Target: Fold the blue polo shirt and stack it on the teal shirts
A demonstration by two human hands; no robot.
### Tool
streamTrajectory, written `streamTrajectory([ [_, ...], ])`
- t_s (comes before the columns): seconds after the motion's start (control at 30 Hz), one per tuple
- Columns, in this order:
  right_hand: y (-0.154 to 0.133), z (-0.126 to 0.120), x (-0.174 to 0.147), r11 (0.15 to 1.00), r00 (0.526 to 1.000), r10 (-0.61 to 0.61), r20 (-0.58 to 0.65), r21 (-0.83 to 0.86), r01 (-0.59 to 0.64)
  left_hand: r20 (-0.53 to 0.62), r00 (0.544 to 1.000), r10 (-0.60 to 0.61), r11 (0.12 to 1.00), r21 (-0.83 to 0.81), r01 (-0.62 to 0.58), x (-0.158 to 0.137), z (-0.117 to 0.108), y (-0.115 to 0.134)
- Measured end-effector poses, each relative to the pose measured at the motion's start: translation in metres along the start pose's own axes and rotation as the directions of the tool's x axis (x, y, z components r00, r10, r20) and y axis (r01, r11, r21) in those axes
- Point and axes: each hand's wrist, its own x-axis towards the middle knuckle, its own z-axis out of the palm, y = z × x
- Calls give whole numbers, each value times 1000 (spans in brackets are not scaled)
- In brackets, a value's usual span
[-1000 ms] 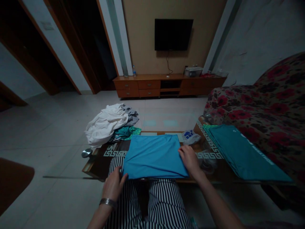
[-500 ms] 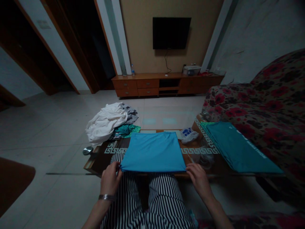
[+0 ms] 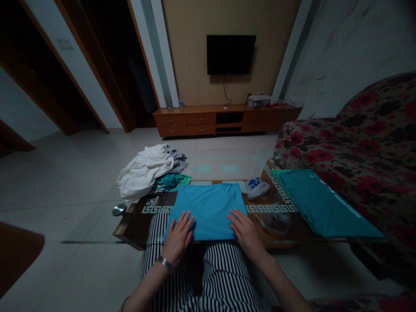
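A bright blue garment point(image 3: 209, 203), folded into a flat, nearly square shape, lies on the glass-topped table point(image 3: 136, 232) in front of my knees. Faint creases run across its surface. My left hand point(image 3: 178, 236) rests flat on its near left part, fingers outstretched. On the near right part lies my right hand point(image 3: 245, 229), palm down with the fingers extended. Neither hand grips the cloth. Over on the right of the table sits a stack of folded teal garments point(image 3: 328, 203), the top one with white lettering.
A heap of loose clothes point(image 3: 146, 171), white, grey and green, sits at the table's far left. A plastic bag point(image 3: 256, 188) and a clear bundle point(image 3: 276, 221) lie right of the blue garment. A floral sofa point(image 3: 367, 134) stands at the right, a TV cabinet point(image 3: 201, 121) beyond.
Both hands have let go of the garment's near corners and moved inward onto its top, fingers now spread flat. The view has tilted slightly upward.
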Motion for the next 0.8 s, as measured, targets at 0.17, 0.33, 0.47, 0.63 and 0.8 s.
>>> streamTrajectory([
  [0.17, 14, 33, 78, 998, 993, 12, 116, -68, -4, 181, 978, -104, 994, -13, 108, 78, 15, -7],
  [0.33, 52, 54, 124, 988, 971, 119, 207, -122, -95, 238, 937, -257, 963, -22, 270, 131, 38, -43],
  [0.47, 71, 59, 130, 983, 960, 172, 220, -104, -152, 167, 928, -333, 938, -44, 344, 137, 52, -61],
  [0.63, 79, 42, 151, 989, 955, 143, 261, -80, -126, 136, 976, -172, 982, -51, 180, 161, 42, -75],
  [0.8, 88, 30, 193, 992, 883, 80, 462, -126, -24, 320, 942, 99, 987, -150, -52, 211, 24, -90],
])
